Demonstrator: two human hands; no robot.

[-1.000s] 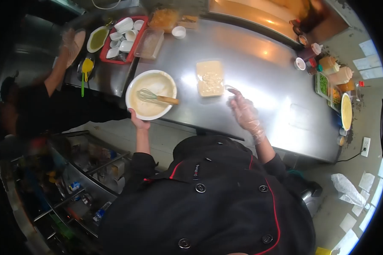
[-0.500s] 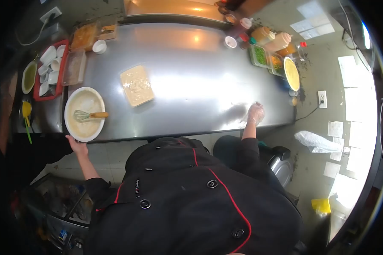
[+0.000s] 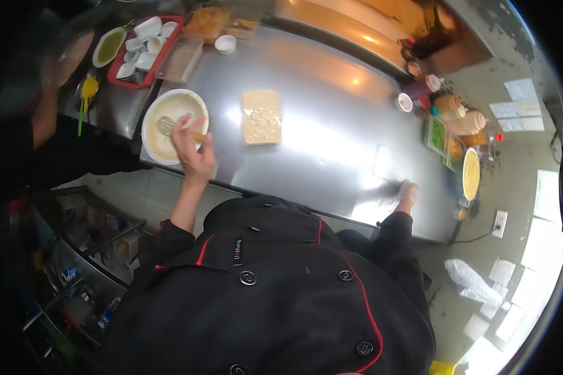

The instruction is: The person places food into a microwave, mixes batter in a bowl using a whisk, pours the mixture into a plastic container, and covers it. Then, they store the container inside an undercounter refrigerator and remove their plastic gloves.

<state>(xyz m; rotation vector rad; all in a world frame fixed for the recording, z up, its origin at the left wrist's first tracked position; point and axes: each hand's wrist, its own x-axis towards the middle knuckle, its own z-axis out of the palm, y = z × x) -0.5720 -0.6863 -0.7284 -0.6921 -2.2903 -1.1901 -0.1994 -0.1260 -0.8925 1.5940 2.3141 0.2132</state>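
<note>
My left hand (image 3: 195,150) is over the near right rim of a white bowl (image 3: 201,107). Its fingers are apart around the wooden handle of a whisk (image 3: 165,126), and I see no firm grip. Pale batter coats the inside of the bowl. Toward the front right of the counter is my right hand (image 3: 408,192), in what looks like a clear plastic glove. Blur and glare hide its fingers. Just beyond it lies a thin clear rectangular piece (image 3: 381,160), perhaps plastic. Between the hands, farther back, a rectangular container of pale creamy mixture (image 3: 262,117) rests on the steel.
A red tray (image 3: 115,77) of white cups is at the back left, beside a clear container (image 3: 180,59). Sauce bottles (image 3: 449,107), a tub of chopped greens (image 3: 437,133) and a yellow-filled bowl (image 3: 471,174) line the right side. Another person's arm (image 3: 45,112) shows at far left.
My left hand has risen from below the bowl's outer edge to the whisk handle. My right hand remains near the front right of the counter. The view has turned and shifted.
</note>
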